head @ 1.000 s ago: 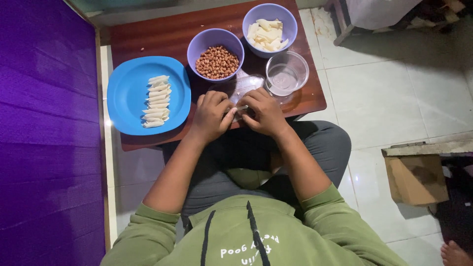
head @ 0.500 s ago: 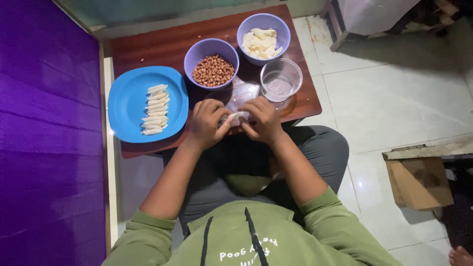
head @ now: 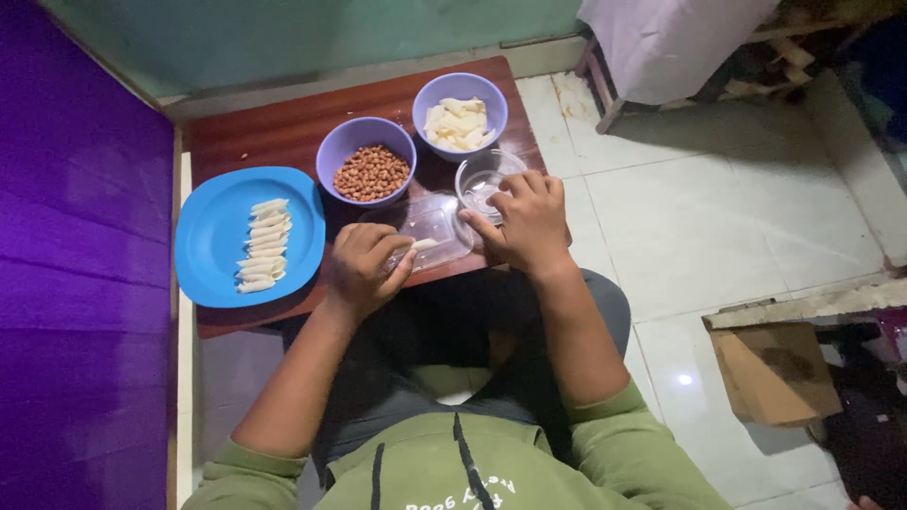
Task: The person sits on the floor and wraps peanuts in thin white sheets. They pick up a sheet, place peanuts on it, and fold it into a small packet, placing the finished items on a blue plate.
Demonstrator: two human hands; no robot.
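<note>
On a low wooden table over white tiles, left hand grips a roll, right hand half-curled, holding nothing.

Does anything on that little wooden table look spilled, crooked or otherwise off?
Nothing stands out. The rolled white pieces lie in a neat stack on the blue plate, the peanuts sit inside their purple bowl, and nothing is spilled on the table. The left hand holds one roll.
</note>
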